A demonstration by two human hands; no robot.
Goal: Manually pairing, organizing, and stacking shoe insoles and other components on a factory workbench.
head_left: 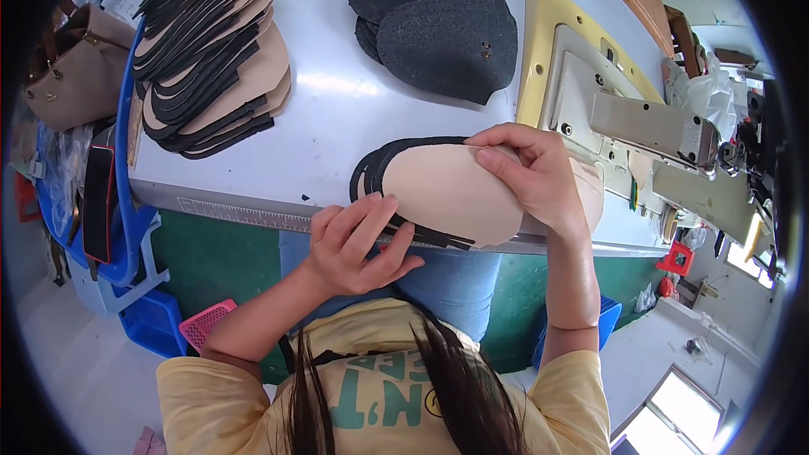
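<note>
Two bare hands meet, in the head view, at a stack of oval pieces (451, 194), beige over black, by the near edge of a white table (324, 122). The right hand (539, 177) pinches its upper edge, the fingertips partly hidden; its forearm covers part of the beige behind. The left hand (350, 244) has bent, parted fingers at the left edge; whether they grip any layer I cannot tell. A fanned pile (253, 67) runs out of the top border. Black pieces (447, 46) and a sewing machine (649, 122) share the tabletop. Below is green floor (211, 244); the room's right side dims into the dark rim.
</note>
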